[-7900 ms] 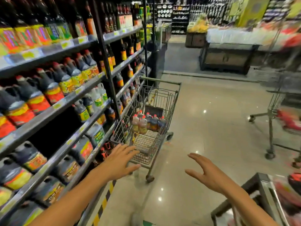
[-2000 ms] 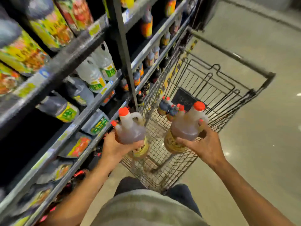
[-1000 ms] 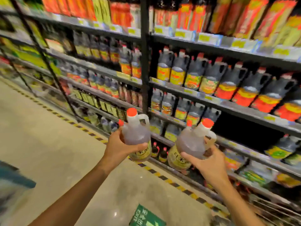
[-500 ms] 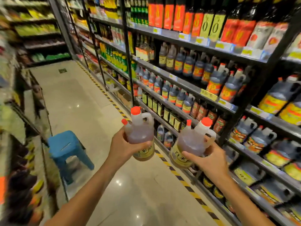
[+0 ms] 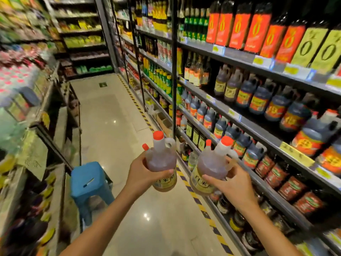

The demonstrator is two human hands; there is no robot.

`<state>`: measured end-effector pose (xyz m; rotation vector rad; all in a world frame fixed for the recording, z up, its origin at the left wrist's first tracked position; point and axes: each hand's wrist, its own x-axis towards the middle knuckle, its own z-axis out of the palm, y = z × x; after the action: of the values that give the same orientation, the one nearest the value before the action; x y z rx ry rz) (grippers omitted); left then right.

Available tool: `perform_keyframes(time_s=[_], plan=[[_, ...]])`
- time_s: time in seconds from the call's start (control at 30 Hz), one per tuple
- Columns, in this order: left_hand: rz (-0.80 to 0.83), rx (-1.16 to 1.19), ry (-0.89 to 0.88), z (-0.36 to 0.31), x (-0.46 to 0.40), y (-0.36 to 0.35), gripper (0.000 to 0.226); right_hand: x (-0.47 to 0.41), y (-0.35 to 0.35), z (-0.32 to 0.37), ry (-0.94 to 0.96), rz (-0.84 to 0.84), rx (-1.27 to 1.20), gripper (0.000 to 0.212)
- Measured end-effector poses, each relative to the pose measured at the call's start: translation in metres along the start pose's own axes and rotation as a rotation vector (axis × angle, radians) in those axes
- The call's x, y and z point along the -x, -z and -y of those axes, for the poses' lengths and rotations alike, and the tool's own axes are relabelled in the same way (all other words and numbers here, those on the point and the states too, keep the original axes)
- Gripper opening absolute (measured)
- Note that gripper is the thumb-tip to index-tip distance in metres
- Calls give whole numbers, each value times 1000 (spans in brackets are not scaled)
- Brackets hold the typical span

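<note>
While the person is standing in the aisle, the head view is showing two bottles lifted in the lower middle of the frame, above the glossy floor [image 5: 114, 117]. The left hand [image 5: 142, 174] is wrapping fingers and thumb round the belly of the left bottle [image 5: 161, 159], a red-capped jug of pale brownish liquid. The right hand [image 5: 230, 183] is clasping the right bottle [image 5: 212, 165] just beside it, its top leaning toward the right of the frame. A second small red cap is showing beside each neck; whether that is another bottle, I cannot tell.

Both are being gripped by their rounded bodies, not their handles, so I reckon one could slip onto the tiles. The stocked shelves [image 5: 258, 130] are crowding the right of the frame, and a careless swing that way risks toppling jugs. The blue stool [image 5: 88, 178] at lower left is inviting a stumble.
</note>
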<state>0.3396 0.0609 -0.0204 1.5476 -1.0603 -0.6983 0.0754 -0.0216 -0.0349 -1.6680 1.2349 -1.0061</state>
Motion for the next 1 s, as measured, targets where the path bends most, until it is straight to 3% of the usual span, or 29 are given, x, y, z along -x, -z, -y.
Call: perform_keyframes(time_s=[0.1,0.2,0.3,0.57,0.77,1.0], plan=[[-29,5,-5,6,-47,7,66,-62,-20,3,19,64,1,82],[-70,7,2,13,-91,20,68,-109,-44,7,21,49,-10,102],[-77,19,-15,23,-139,29,66,-150,-68,6,1,45,-17,88],[21,54,-32,61,-283,45,82,-249,-130,6,-17,-28,38,89],[258,38,-46,62,-414,26,79,-315,-155,15,-128,-254,48,74],[509,27,-155,42,-504,-52,75,-349,-126,8,-189,-503,54,87]])
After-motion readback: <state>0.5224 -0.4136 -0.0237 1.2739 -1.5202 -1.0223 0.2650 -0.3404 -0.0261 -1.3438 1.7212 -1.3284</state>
